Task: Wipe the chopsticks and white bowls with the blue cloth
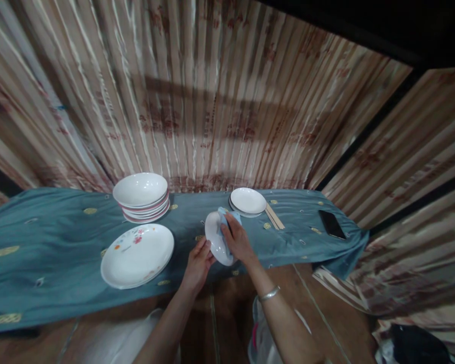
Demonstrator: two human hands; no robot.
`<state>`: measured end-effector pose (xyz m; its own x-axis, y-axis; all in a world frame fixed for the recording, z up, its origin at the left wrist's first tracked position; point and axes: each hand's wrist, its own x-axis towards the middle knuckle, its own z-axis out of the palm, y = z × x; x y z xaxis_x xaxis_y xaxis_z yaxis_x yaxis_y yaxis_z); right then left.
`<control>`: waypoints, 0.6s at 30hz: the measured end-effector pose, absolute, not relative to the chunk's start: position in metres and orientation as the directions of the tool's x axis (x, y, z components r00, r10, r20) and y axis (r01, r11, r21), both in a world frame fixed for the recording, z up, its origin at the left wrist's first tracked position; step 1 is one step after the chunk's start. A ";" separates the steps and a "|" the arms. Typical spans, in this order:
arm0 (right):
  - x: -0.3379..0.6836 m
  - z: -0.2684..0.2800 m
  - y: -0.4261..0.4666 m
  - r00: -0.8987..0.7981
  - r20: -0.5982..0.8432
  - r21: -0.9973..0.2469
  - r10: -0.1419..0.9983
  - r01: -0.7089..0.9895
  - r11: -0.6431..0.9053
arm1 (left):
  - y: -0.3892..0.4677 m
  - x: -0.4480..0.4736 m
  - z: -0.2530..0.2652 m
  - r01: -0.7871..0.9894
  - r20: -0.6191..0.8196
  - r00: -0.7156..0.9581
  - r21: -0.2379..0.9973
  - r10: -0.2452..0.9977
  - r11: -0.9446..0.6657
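A small white plate [214, 233] is held tilted above the front edge of the table. My left hand [199, 261] is closed on its lower left rim. My right hand [236, 236] presses a light blue cloth [223, 215] against the plate's face, with the fingers wrapped over the cloth. Just behind my right hand is a short stack of small white plates [248, 200], and wooden chopsticks [275, 217] lie beside it. To the left of my left hand sits a large oval white plate [140, 260] with a floral pattern.
A stack of white bowls [141, 191] with red bands stands at the back left of the teal-covered table [60, 242]. A black phone [332, 224] lies near the right end. Pleated patterned curtains [212, 101] hang close behind the table.
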<state>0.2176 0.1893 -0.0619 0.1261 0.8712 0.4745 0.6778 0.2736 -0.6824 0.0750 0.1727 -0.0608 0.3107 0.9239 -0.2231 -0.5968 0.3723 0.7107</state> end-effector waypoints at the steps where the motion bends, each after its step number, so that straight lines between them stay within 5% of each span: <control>1: 0.221 -0.063 0.191 0.142 0.461 -0.697 0.876 0.669 0.258 | 0.173 0.075 -0.061 -0.590 -0.222 0.315 0.716 0.923 0.373; 9: 0.246 -0.089 0.198 0.302 0.306 -0.810 0.903 0.581 0.080 | 0.175 0.077 -0.061 -0.595 -0.282 0.277 0.701 0.919 0.394; 18: 0.227 -0.133 0.161 0.408 0.312 -0.855 0.858 0.514 0.067 | 0.182 0.070 -0.065 -0.641 -0.347 0.248 0.642 0.905 0.421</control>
